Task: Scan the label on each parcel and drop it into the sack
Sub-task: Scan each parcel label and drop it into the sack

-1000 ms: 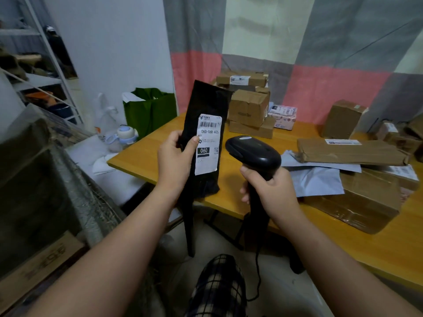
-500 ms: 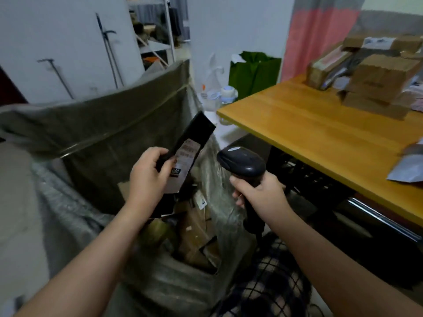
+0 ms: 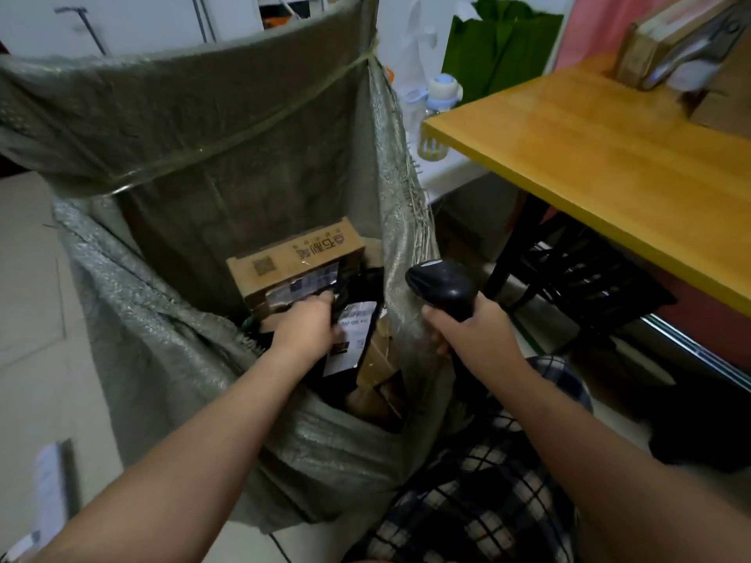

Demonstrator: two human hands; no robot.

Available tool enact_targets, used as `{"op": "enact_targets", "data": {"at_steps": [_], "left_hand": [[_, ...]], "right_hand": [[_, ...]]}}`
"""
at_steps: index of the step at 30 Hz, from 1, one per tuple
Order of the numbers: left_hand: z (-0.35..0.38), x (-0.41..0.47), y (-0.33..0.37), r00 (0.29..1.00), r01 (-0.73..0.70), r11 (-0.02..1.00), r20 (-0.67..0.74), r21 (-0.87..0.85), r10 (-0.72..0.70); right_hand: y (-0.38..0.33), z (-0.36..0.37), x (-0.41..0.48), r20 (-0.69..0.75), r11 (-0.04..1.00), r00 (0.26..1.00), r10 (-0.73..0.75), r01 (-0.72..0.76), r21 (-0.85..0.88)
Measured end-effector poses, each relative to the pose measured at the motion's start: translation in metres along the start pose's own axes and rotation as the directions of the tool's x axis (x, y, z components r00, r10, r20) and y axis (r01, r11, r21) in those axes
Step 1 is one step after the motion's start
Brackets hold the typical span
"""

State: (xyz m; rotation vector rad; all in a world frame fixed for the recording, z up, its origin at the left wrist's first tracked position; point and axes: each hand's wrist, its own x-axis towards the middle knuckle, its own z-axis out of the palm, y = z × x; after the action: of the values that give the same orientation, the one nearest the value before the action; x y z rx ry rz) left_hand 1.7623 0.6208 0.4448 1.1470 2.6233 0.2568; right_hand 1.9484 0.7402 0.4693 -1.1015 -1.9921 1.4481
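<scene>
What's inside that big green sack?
In the sack a printed cardboard box lies on top, with more brown parcels beside it. The left hand holds a black parcel in there. Anything deeper is covered.

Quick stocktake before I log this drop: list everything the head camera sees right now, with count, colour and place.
sack: one, grey-green, open, left of the table
box: one, brown, inside the sack, at the back
parcel: one, black with white label, in the sack's mouth
scanner: one, black, by the sack's right edge
table: one, yellow wood, right
cartons: count unclear, brown, on the table's far end
bag: one, green, behind the table
bottle: one, blue-capped, before the bag
left hand: holds the parcel
right hand: grips the scanner
</scene>
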Motion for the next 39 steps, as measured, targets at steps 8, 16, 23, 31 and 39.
{"op": "enact_targets", "data": {"at_steps": [8, 16, 23, 31, 39], "left_hand": [[-0.022, -0.005, 0.051, 0.892, -0.272, 0.962, -0.382, -0.027, 0.242], [-0.043, -0.013, 0.185, 0.708, -0.629, 0.777, -0.396, 0.023, 0.585], [-0.029, -0.032, 0.331, 0.526, -0.836, 0.549, -0.322, -0.026, 0.787], [-0.037, -0.047, 0.459, 0.364, -0.931, 0.346, -0.330, -0.114, 0.871], [-0.058, -0.020, 0.578, 0.458, -0.886, 0.464, -0.161, -0.005, 0.874]], "right_hand": [[0.004, -0.039, -0.008, -0.095, 1.000, 0.995, -0.007, 0.007, -0.007], [0.001, -0.139, -0.046, -0.389, 1.000, 0.921, -0.009, 0.019, 0.023], [0.015, -0.249, -0.100, -0.643, 0.998, 0.765, -0.039, 0.061, 0.012], [0.015, -0.328, -0.136, -0.811, 0.994, 0.583, -0.059, 0.108, 0.006], [0.013, -0.387, -0.121, -0.899, 0.992, 0.437, -0.032, 0.123, 0.025]]}}
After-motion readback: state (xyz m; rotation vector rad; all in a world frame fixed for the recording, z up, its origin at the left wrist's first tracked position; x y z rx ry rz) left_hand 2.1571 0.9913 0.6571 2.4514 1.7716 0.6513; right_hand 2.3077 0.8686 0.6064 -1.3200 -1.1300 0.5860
